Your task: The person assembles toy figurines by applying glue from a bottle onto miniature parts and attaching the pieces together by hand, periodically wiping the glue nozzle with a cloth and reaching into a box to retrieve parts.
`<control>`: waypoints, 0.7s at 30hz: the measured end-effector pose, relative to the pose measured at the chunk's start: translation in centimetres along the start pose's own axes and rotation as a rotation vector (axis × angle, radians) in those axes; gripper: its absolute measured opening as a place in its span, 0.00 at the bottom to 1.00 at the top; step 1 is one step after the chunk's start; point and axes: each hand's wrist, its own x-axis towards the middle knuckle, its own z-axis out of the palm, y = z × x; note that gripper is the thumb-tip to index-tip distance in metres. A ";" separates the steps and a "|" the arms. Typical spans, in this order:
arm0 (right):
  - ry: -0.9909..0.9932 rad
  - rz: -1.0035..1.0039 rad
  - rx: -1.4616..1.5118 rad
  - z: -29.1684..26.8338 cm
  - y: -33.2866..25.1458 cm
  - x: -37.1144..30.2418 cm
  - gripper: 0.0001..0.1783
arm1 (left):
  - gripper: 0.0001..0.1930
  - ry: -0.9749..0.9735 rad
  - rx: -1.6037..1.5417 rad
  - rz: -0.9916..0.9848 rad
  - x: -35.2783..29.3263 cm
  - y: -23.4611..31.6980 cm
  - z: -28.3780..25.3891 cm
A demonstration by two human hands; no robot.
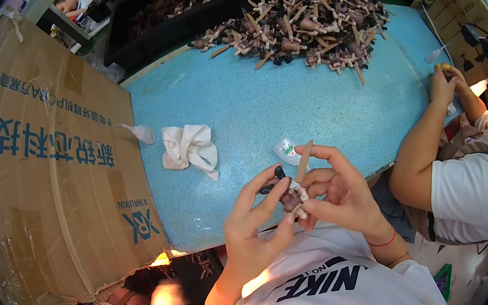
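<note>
Left hand (pixel 253 215) and right hand (pixel 348 195) grasp a small brown-and-black figurine (pixel 292 200) with a tan blade-shaped piece (pixel 304 163), near the front edge of the blue surface (pixel 222 109). Similar figurines (pixel 316 25) lie heaped beyond.

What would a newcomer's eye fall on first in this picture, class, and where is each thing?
Probably the big heap of toy figures at the far side of the blue table. The large cardboard box filling the left side likely comes next. Then, low in the middle, the left hand and right hand hold a single brown toy between them.
</note>
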 end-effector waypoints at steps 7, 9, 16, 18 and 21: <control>0.194 -0.256 -0.384 -2.2 1.3 -0.6 0.19 | 0.19 0.032 -1.102 -0.520 -0.4 -1.4 0.4; 0.234 -0.397 -0.533 -1.4 0.8 -0.5 0.17 | 0.21 0.088 -1.188 -0.600 -0.4 -1.0 1.0; 0.231 -0.661 -0.932 -0.1 0.7 -0.1 0.21 | 0.20 0.022 -1.403 -0.756 -1.5 -1.9 1.4; 0.241 -0.660 -0.975 0.1 0.6 -0.3 0.21 | 0.22 -0.073 -1.663 -0.598 -1.4 -1.7 1.5; 0.257 -0.657 -1.033 0.5 0.2 -0.8 0.21 | 0.24 -0.126 -1.837 -0.455 -1.0 -1.1 1.9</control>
